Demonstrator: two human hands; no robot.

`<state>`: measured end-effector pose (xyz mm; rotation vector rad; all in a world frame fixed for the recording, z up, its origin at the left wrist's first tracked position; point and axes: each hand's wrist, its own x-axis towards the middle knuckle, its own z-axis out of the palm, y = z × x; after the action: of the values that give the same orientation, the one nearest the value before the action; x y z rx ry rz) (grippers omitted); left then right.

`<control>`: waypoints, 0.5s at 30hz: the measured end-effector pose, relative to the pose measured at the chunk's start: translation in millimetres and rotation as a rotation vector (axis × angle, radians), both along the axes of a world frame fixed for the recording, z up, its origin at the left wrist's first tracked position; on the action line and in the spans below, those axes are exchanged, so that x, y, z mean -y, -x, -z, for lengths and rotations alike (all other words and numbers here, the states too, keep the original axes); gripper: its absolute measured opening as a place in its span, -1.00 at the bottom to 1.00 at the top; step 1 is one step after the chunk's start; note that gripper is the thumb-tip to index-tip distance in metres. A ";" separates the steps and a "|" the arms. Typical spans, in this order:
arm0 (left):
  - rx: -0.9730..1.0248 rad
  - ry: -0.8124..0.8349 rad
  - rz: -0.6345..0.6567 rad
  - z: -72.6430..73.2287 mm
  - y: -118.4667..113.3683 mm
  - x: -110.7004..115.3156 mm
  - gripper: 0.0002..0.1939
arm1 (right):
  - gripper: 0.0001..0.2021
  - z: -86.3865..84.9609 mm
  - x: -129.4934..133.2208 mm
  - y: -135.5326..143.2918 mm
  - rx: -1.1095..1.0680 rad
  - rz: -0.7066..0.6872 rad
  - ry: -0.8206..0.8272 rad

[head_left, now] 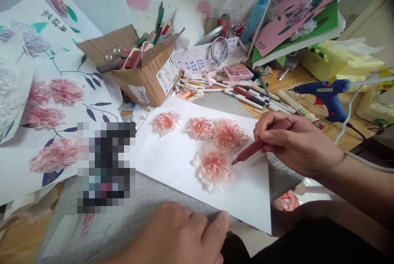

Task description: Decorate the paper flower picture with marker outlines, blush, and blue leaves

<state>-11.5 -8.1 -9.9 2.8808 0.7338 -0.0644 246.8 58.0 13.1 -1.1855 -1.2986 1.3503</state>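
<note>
In the head view, a dark red marker pen (249, 152) is pinched in my right hand (286, 141). Its tip is beside the right edge of the nearest pink paper flower (214, 167); whether they touch I cannot tell. That flower has a pale outer fringe and lies on a white sheet of paper (172, 163). Behind it on the sheet sit more pink ruffled flowers (229, 134) with dark red petal tips. My left hand (187, 231) rests palm down at the sheet's near edge, fingers loosely bent, a fingertip on the paper, holding nothing.
Finished flower pictures (92, 104) spread over the left side. A cardboard box (150, 71) of markers stands behind the sheet, with loose pens (246, 96) beside it. A blue glue gun (329, 93) lies at right. A grey cutting mat (147, 194) is under the sheet.
</note>
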 end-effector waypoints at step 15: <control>0.023 -0.014 0.017 0.3 2.1 -3.2 -0.55 | -0.79 4.8 3.4 9.4 0.110 -0.181 -0.025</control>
<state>-13.6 -4.9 -10.2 2.8962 0.7087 -0.0283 237.4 54.6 8.3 -1.1610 -1.5271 1.4095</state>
